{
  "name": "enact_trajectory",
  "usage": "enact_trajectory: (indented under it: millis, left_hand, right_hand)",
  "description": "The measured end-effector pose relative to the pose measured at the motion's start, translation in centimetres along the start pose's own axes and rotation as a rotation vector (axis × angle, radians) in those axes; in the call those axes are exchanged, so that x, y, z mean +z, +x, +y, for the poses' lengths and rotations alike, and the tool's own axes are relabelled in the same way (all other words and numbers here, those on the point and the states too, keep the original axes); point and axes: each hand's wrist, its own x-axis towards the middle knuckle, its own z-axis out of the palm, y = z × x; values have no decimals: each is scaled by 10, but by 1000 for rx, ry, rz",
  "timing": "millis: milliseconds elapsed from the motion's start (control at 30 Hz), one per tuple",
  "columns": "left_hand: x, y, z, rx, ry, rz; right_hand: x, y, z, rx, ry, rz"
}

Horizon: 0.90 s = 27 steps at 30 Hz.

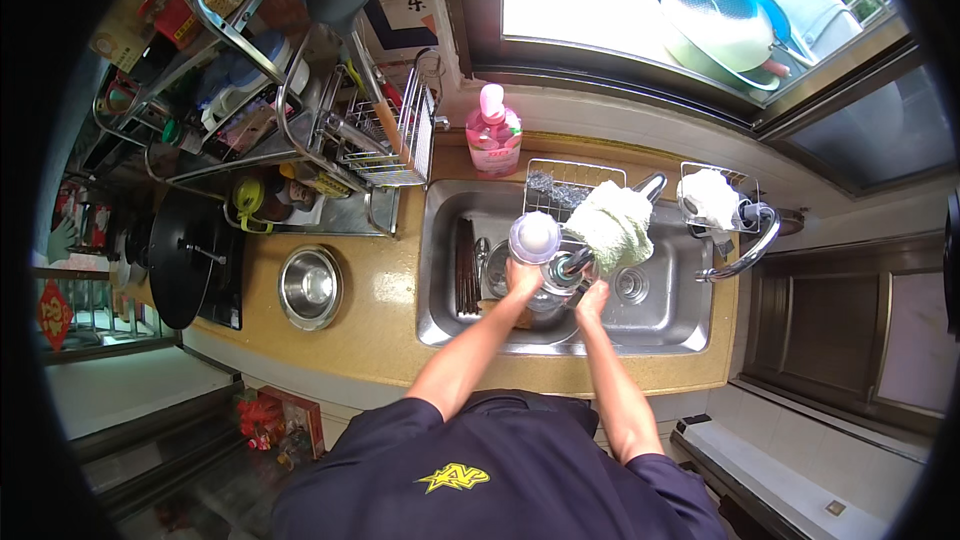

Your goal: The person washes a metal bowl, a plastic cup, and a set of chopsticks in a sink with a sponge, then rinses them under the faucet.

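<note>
My left hand (525, 279) grips a translucent plastic cup-like container (535, 237) with a pale round end, over the left basin of a double steel sink (571, 349). To its right, near the divider, my right hand (592, 301) is closed around a small dark object (576, 295); I cannot tell what it is. Between the hands is the dark faucet spout (579, 261). A pale green cloth (613, 226) is draped over the faucet. Below, bowls partly hidden by my hands, dark chopsticks (467, 270) and a spoon (484, 249) lie in the left basin.
A wire rack (534, 199) holds steel wool at the sink's back edge. Pink dish soap (493, 139) stands behind. A second tap (757, 247) curves in from the right. Steel bowls (310, 287) sit on the left counter, near a metal shelf (330, 165) and a black wok lid (180, 259).
</note>
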Motion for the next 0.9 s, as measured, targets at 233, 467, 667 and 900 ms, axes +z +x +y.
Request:
enact_trajectory:
  millis: [233, 467, 667, 900]
  left_hand:
    - [-56, -17, -21, 203, -468, 67]
    - [-118, 1, 45, 34, 418, -795]
    - [-104, 14, 18, -209, -210, -682]
    - [-76, -1, -1, -176, -558, -537]
  right_hand:
    - [83, -19, 30, 673, 205, -615]
    - [80, 76, 11, -860, -189, -728]
    - [62, 27, -55, -1304, -642, -403]
    - [45, -55, -47, -684, -389, -646]
